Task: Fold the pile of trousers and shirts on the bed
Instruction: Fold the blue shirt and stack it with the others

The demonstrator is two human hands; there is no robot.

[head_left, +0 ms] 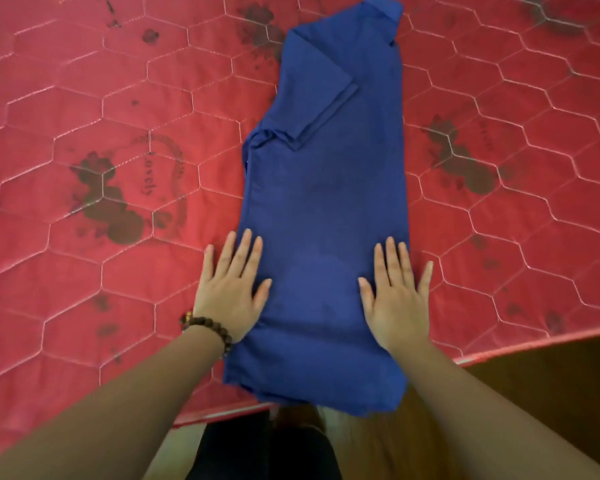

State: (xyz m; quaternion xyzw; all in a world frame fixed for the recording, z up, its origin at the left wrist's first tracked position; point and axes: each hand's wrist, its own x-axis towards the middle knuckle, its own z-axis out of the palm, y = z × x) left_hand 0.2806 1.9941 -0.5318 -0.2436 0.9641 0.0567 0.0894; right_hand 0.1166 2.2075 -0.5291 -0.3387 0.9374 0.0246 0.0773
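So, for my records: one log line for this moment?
blue shirt: narrow strip | left hand: flat on | right hand: flat on | bed

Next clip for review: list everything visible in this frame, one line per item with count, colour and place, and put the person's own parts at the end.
shirt: one, dark blue, folded lengthwise into a long strip down the middle of the mattress, collar at the far end, hem hanging slightly over the near edge.
mattress: one, red with white hexagon quilting and dark flower prints, filling most of the view.
wooden surface: one, brown, lower right beyond the mattress edge; what it is cannot be told.
bead bracelet: one, dark brown, on the left wrist.
left hand: one, flat with fingers straight, pressing the shirt's left edge, partly on the mattress.
right hand: one, flat with fingers straight, pressing the shirt's right edge.
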